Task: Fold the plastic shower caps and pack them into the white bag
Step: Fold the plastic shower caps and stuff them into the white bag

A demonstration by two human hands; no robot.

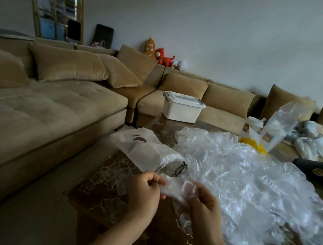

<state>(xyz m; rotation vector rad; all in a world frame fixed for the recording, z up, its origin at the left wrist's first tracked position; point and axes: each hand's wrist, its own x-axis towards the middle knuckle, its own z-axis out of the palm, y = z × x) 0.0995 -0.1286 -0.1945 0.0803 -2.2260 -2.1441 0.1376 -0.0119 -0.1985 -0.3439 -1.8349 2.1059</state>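
Observation:
A folded clear plastic shower cap (174, 187) is held between both hands near the table's front edge. My left hand (144, 192) pinches its left end and my right hand (203, 203) grips its right end. Just beyond them lies the white drawstring bag (143, 149) on its side, its mouth with a black cord facing my hands. A large heap of crumpled clear shower caps (247, 178) covers the table to the right.
The brown table with a floral glass top (102, 179) stands beside a tan corner sofa (56, 103). On the table sit a white lidded box (181, 108), a clear upright packet (279, 125), a yellow item (252, 143) and a black object (314, 166).

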